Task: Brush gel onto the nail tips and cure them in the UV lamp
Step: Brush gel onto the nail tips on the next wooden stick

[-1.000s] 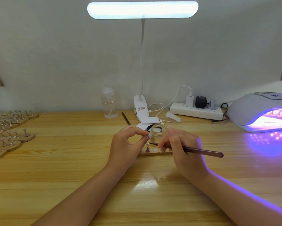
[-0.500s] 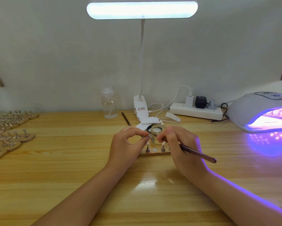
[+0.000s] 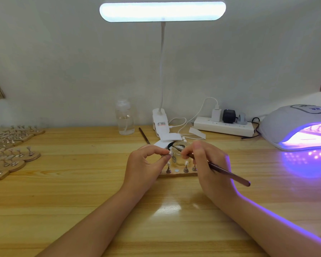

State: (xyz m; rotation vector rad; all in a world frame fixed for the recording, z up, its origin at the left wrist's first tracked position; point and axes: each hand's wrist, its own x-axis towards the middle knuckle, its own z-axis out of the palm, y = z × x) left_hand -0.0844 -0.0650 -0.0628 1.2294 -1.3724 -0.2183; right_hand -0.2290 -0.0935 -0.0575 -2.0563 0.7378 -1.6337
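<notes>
Nail tip (image 3: pixel 169 152): small, pale, pinched by left hand (image 3: pixel 144 165).
Brush (image 3: pixel 228 172): slender, brown, gripped by right hand (image 3: pixel 209 169); bristles at tip.
Jar (image 3: pixel 181 154): clear glass, located behind both hands.

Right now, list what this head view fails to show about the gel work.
- Nail tip: pinched in the left hand, too small to tell whether gel covers it.
- Brush bristles: hidden by the right hand and glass jar.
- UV lamp: cut by the right edge; glare blurs what lies inside.
- Wooden holder: both ends hidden behind the hands.
</notes>
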